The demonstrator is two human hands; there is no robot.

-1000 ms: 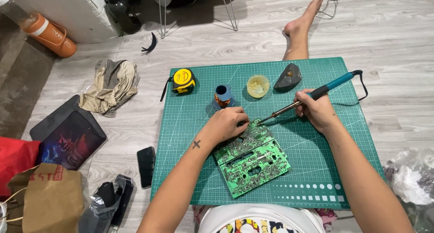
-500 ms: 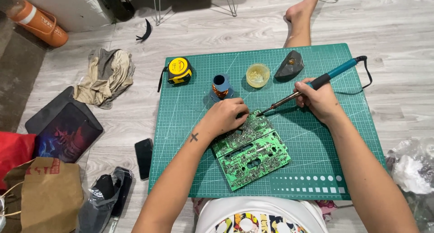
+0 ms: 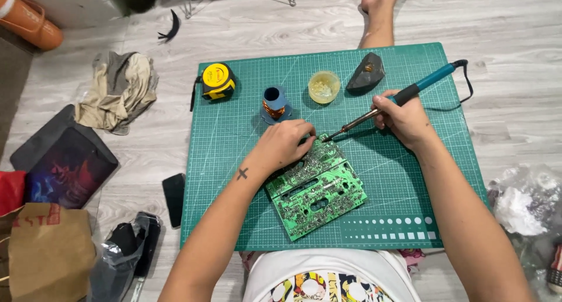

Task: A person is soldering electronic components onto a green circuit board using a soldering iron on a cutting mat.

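Note:
A green circuit board (image 3: 319, 193) lies tilted on the green cutting mat (image 3: 234, 185). My left hand (image 3: 285, 142) rests on the board's upper left corner, fingers curled and pressing it down. A soldering iron (image 3: 404, 94) with a blue handle is gripped in my right hand (image 3: 403, 119); its metal tip touches the board's top edge right by my left fingertips. The iron's black cord runs off the mat to the right.
On the mat's far side sit a yellow tape measure (image 3: 218, 79), a blue solder spool (image 3: 273, 104), a small yellow tub (image 3: 324, 86) and a dark grey block (image 3: 365, 72). A black phone (image 3: 174, 198), rag (image 3: 120, 90), dark tablet case (image 3: 61, 161) and paper bag (image 3: 47, 249) lie left. My bare foot (image 3: 380, 0) stretches beyond the mat.
The view has shifted slightly, so everything sits a little lower in the frame. Both hands stay on the board's top edge, with the iron tip held at the same spot.

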